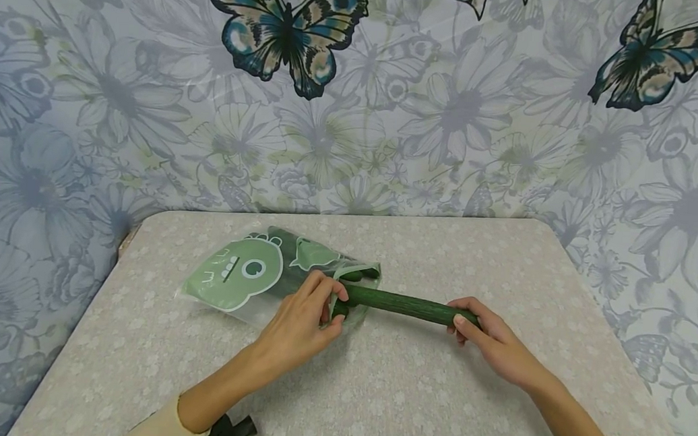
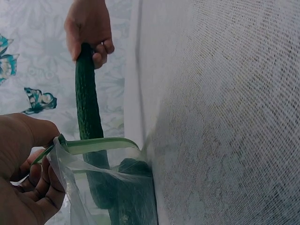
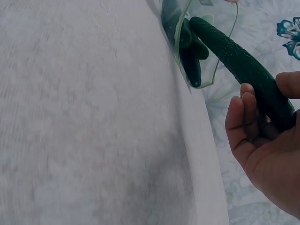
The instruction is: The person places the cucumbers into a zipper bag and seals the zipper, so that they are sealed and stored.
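A dark green cucumber (image 1: 406, 305) is gripped near one end by my right hand (image 1: 501, 347), thumb on one side and fingers round the other. Its other end reaches into the mouth of a clear zip bag (image 1: 266, 307) printed with a green cartoon face. My left hand (image 1: 299, 319) pinches the green-edged rim of the bag, keeping the mouth apart. Inside the bag lie more cucumbers (image 3: 191, 70), seen through the opening in the right wrist view. In the left wrist view the cucumber's tip shows through the clear plastic.
The bag lies on a table with a pale floral cloth (image 1: 409, 398). Behind the table's far edge hangs a wall covering (image 1: 453, 117) with butterflies and flowers. Dark devices (image 1: 233, 431) are worn at both wrists.
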Available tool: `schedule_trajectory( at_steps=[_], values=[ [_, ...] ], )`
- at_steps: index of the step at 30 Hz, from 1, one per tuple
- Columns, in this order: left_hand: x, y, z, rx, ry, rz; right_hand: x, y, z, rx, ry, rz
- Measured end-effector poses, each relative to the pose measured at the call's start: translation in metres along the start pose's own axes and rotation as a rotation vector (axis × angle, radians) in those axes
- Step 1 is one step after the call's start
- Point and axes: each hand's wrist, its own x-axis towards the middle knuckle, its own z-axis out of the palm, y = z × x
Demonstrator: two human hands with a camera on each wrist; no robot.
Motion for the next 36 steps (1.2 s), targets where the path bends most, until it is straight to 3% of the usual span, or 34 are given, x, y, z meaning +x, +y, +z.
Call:
schedule_trajectory(
  at_steps=[21, 36],
  values=[
    [0.003, 0.003, 0.001, -0.018, -0.007, 0.013, 0.05, -0.006, 0.041, -0.062, -0.06, 0.062],
    [0.004, 0.004, 0.001, -0.02, -0.013, -0.003, 0.085, -0.014, 0.075, -0.11, -0.106, 0.043]
  ],
)
